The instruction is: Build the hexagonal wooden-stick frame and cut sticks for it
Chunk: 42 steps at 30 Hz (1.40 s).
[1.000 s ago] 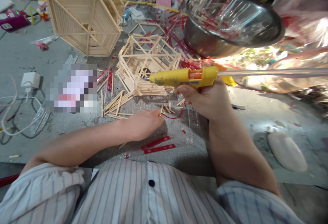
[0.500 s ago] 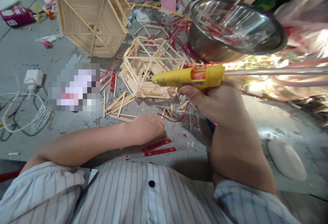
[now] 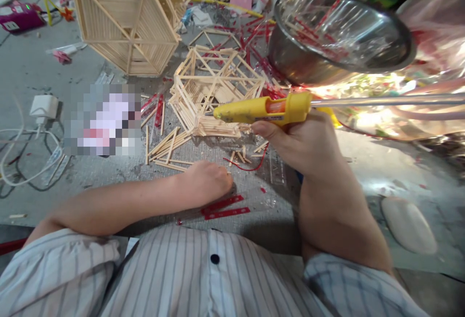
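1. Head view, right hand (image 3: 305, 138): the fingers are wrapping round the handle of a yellow glue gun (image 3: 263, 109), the thumb lying along its near side; a long clear rod (image 3: 385, 100) is sticking out behind.
2. Head view, nozzle: it is pointing left, overlapping the near-left side of a small stick frame (image 3: 217, 81); cannot tell whether it is touching.
3. Head view, left hand (image 3: 209, 181): it is resting low on the worktop (image 3: 87, 72), fingers curling under; cannot tell how far they are closing or whether they are holding anything. Red strips (image 3: 227, 213) are lying just beside it, on the near side.
4. Head view, frame position: it is sitting mid-worktop, between a larger stick structure (image 3: 127, 31) and a steel bowl (image 3: 308, 60).
5. Head view, nearby: loose sticks (image 3: 170, 147) are lying before the frame; a red thread (image 3: 254, 168) is curving past short stick pieces (image 3: 240, 156).
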{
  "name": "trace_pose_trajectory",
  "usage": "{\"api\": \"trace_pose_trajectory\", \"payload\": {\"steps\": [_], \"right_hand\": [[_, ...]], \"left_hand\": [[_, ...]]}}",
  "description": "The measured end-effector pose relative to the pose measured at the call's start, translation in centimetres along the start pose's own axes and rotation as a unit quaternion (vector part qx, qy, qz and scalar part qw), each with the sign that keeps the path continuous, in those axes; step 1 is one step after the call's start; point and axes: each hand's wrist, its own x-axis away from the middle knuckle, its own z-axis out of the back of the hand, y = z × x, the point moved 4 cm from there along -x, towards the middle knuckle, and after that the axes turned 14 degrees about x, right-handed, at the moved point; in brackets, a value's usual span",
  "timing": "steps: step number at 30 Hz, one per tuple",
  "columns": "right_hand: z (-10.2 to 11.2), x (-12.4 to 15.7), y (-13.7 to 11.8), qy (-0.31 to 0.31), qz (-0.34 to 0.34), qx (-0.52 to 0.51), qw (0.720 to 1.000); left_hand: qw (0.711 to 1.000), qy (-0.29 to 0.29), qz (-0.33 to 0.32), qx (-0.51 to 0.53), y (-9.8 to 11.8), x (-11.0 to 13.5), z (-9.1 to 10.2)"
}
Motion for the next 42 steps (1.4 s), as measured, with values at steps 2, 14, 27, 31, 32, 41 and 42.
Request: {"api": "trace_pose_trajectory", "payload": {"steps": [2,14,27,31,32,41,42], "right_hand": [[0.1,-0.1,-0.1,0.010,0.002,-0.001,1.000],[-0.5,-0.1,0.4,0.008,-0.018,0.008,1.000],[-0.4,-0.1,0.3,0.012,-0.003,0.001,1.000],[-0.4,0.0,0.3,0.001,-0.008,-0.001,1.000],[-0.4,-0.1,0.3,0.000,-0.010,0.000,1.000],[0.0,-0.3,0.0,0.030,-0.001,0.014,0.999],[0.0,-0.2,0.1,0.026,-0.002,0.016,1.000]], "left_hand": [[1.000,0.004,0.003,0.001,-0.1,0.1,-0.1],[1.000,0.022,-0.005,-0.018,-0.1,0.0,-0.1],[0.999,-0.048,0.020,0.000,0.2,-0.1,0.9],[0.998,-0.058,0.018,-0.008,0.1,-0.2,0.8],[0.998,-0.060,0.019,-0.009,0.1,-0.2,0.7],[0.999,-0.052,0.015,-0.006,0.1,-0.1,0.8],[0.999,-0.052,0.016,-0.007,0.1,-0.1,0.7]]}}
